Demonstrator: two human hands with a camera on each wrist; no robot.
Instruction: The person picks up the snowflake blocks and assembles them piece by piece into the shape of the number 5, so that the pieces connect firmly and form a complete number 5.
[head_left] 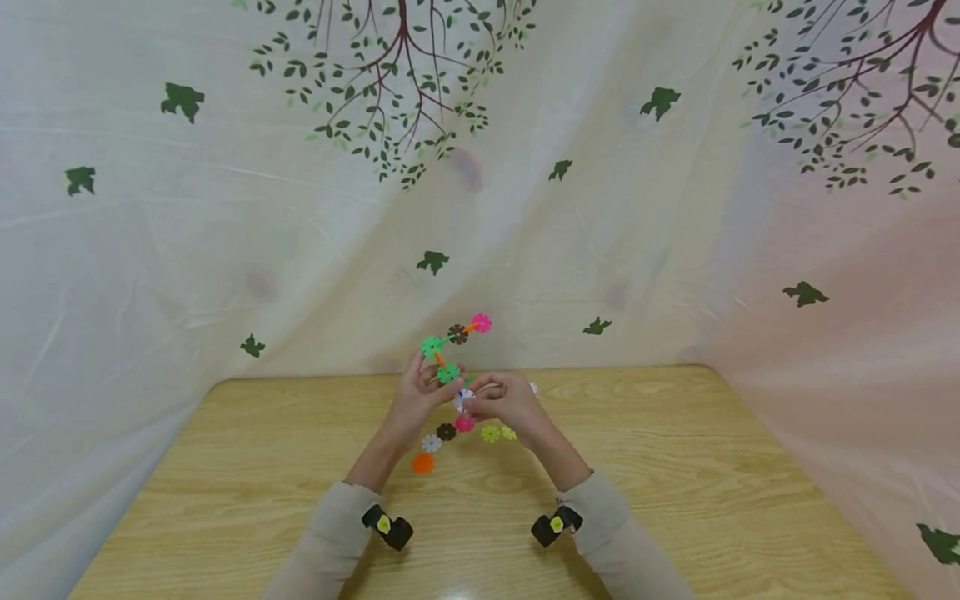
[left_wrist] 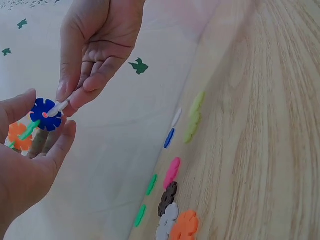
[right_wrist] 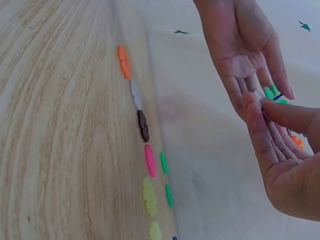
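A chain of slotted, flower-shaped plastic discs rises from my hands in the head view, with a pink disc (head_left: 482,322) at its far end, then a brown disc (head_left: 457,334) and green discs (head_left: 431,347). My left hand (head_left: 411,398) holds this chain between thumb and fingers. In the left wrist view, its thumb and fingers are around a dark blue disc (left_wrist: 40,111) at the near end. My right hand (head_left: 512,406) pinches a white disc (head_left: 465,400) between thumb and fingertips. The white disc's edge meets the blue disc; whether they interlock, I cannot tell.
Loose discs lie in a row on the wooden table (head_left: 637,467): orange (head_left: 423,463), white (head_left: 431,443), brown (head_left: 446,432), pink (head_left: 464,423) and yellow (head_left: 491,433). Behind them are green (left_wrist: 151,185) and blue (left_wrist: 169,138) ones. A leaf-printed cloth (head_left: 337,275) hangs behind the table.
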